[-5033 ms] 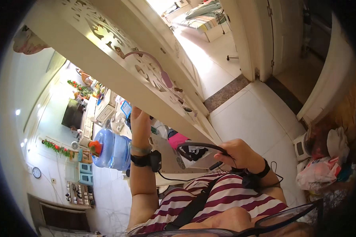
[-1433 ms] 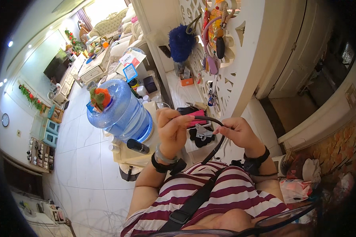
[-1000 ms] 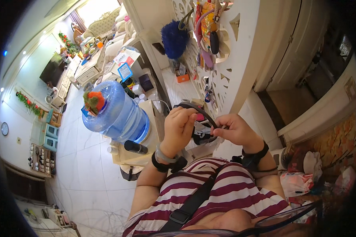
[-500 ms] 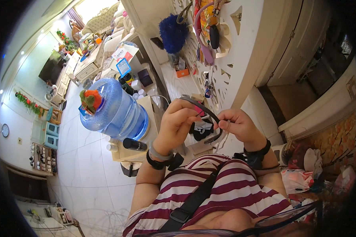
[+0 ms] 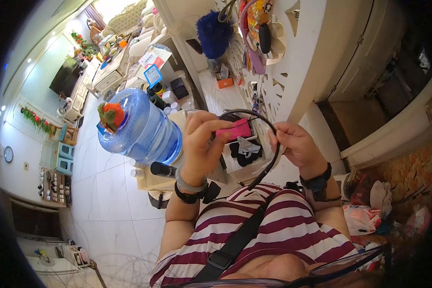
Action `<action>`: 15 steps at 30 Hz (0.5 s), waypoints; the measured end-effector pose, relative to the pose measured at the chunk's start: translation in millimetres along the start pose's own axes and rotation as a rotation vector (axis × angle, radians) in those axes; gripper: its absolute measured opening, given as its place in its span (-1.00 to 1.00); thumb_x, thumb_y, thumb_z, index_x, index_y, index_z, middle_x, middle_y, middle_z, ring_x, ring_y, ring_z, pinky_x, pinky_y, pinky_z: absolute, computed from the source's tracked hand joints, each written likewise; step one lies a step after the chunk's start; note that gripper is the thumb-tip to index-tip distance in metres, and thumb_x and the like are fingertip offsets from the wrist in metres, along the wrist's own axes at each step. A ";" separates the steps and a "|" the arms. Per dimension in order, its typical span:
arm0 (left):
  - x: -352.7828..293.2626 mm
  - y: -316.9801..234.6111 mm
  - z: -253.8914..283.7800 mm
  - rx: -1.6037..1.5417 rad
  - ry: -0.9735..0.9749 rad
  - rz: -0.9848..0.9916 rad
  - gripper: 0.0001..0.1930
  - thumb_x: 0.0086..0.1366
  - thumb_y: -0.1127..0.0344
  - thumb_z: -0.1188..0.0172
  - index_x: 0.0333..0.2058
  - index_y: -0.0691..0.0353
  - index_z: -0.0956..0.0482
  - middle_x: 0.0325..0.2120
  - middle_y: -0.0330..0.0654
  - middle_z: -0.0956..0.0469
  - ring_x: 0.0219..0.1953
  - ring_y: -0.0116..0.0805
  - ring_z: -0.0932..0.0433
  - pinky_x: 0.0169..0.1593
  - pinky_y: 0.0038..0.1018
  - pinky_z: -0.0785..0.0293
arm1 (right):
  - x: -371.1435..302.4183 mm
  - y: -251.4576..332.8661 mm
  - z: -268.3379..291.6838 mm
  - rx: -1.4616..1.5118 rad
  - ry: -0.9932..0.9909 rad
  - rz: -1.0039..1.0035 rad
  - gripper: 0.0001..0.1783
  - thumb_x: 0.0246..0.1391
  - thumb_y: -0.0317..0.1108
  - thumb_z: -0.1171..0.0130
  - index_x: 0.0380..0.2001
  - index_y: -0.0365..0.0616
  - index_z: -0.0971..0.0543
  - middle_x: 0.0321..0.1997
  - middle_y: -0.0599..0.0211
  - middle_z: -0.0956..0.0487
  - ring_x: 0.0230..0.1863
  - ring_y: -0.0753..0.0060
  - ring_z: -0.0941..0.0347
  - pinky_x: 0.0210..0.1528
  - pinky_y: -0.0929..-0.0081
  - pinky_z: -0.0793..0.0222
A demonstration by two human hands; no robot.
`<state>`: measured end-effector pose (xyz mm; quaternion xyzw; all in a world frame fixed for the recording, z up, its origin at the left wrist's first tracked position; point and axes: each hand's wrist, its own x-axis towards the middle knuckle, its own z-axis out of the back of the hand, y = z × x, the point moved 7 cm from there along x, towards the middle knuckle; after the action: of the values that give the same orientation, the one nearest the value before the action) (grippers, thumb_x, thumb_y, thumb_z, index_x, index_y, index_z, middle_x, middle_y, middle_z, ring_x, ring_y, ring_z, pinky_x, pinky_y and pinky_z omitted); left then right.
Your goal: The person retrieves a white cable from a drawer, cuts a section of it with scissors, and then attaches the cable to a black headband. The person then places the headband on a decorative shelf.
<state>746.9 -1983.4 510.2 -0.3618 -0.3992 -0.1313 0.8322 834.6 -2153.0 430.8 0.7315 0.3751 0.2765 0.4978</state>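
Note:
A thin black curved band point(image 5: 272, 164) arches between my two hands in front of my chest. My right hand point(image 5: 297, 148) pinches it at the right side of the curve, thumb and forefinger together. From there, its free end hangs down toward my striped top. My left hand point(image 5: 200, 146) is closed at the band's other end, partly hiding it behind the fingers. Beyond the band, a bright pink flat thing point(image 5: 235, 129) and a bundle of black and grey cloth point(image 5: 246, 150) lie in a low white container or drawer.
A large blue water bottle point(image 5: 141, 127) with an orange and green knitted topper stands left of my left hand. Close by is a black cylinder point(image 5: 163, 169). A blue fluffy duster point(image 5: 214, 34) hangs by the white cut-out panel point(image 5: 293, 62). Bags point(image 5: 362, 218) are piled at right.
The band has opened into a wider arc, its free end now lower. My hands have moved slightly apart, the left one leftward. The pink thing shows more fully. The view has shifted a little.

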 end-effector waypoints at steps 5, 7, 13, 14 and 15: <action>-24.3 34.6 7.9 -0.270 -0.155 0.226 -0.72 0.22 0.36 -0.09 -0.11 0.35 -0.42 -0.35 -0.21 -0.45 -0.33 -0.42 -0.42 -0.19 -0.58 -0.31 | -6.2 9.4 7.9 0.180 0.026 0.122 -0.75 0.19 -0.25 0.10 -0.43 -0.20 -0.43 -0.51 0.48 -0.37 -0.49 0.68 -0.24 -0.44 0.74 -0.13; -37.4 51.5 -5.6 -0.711 -0.015 0.520 -0.69 0.32 0.29 0.04 -0.06 0.38 -0.37 -0.42 -0.24 -0.46 -0.36 -0.50 -0.42 -0.23 -0.58 -0.36 | -7.3 10.0 11.0 0.251 0.058 0.167 -0.75 0.19 -0.25 0.10 -0.38 -0.24 -0.43 -0.51 0.43 -0.36 -0.46 0.62 -0.25 -0.43 0.70 -0.14; -57.1 54.2 -10.7 -0.877 0.106 0.682 -0.69 0.34 0.26 0.09 -0.08 0.36 -0.42 -0.44 -0.26 -0.46 -0.42 -0.54 -0.42 -0.31 -0.62 -0.38 | -7.2 2.6 21.3 0.454 0.045 0.187 -0.78 0.18 -0.29 0.08 -0.32 -0.26 -0.40 -0.48 0.41 -0.31 -0.55 0.57 -0.13 -0.46 0.61 -0.09; -57.0 51.9 -11.3 -0.885 0.144 0.679 -0.71 0.30 0.31 0.01 -0.07 0.36 -0.42 -0.44 -0.27 -0.46 -0.42 -0.56 -0.42 -0.30 -0.64 -0.38 | -6.7 5.2 20.7 0.461 0.096 0.207 -0.78 0.18 -0.28 0.08 -0.35 -0.24 -0.39 -0.49 0.41 -0.29 -0.56 0.57 -0.11 -0.47 0.60 -0.07; -56.5 49.1 -12.2 -0.893 0.182 0.675 -0.71 0.25 0.36 -0.07 -0.07 0.35 -0.42 -0.44 -0.29 -0.46 -0.42 -0.57 -0.42 -0.29 -0.65 -0.38 | -6.4 7.6 19.4 0.467 0.145 0.228 -0.78 0.18 -0.27 0.07 -0.37 -0.23 -0.39 -0.50 0.42 -0.28 -0.57 0.58 -0.09 -0.48 0.60 -0.05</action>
<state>742.2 -1961.4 437.7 -0.7735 -0.0936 -0.0446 0.6253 848.2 -2170.1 430.9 0.8423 0.3788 0.2882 0.2529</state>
